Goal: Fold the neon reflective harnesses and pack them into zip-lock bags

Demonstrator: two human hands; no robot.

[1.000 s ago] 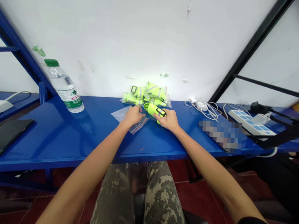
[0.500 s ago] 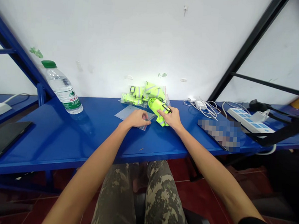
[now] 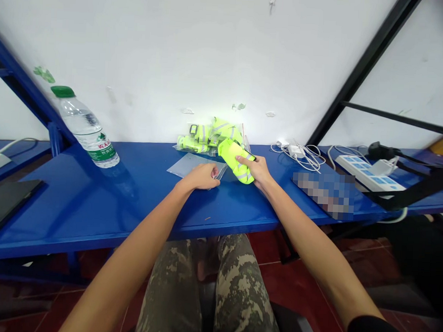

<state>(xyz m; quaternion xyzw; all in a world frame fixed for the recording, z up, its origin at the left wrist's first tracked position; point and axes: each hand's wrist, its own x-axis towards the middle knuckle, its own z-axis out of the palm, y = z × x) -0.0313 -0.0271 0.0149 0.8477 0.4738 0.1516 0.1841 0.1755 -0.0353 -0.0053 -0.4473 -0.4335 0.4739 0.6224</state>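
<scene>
My left hand lies on a flat, clear zip bag, with its fingers pinched at the bag's edge. My right hand grips a folded neon yellow reflective garment, which has silver stripes and a dark tag at its far end. Just behind it, a heap of similar neon garments in plastic lies against the wall. Both hands are above the blue metal table.
A water bottle with a green cap lies tilted at the left. Tangled white cables, a pixelated flat object and a power strip sit to the right. A dark tablet is at the left edge.
The neon garment has turned in my right hand, and its dark-tagged end now points to the right. My left hand has stayed on the bag's edge. The view has tilted slightly.
</scene>
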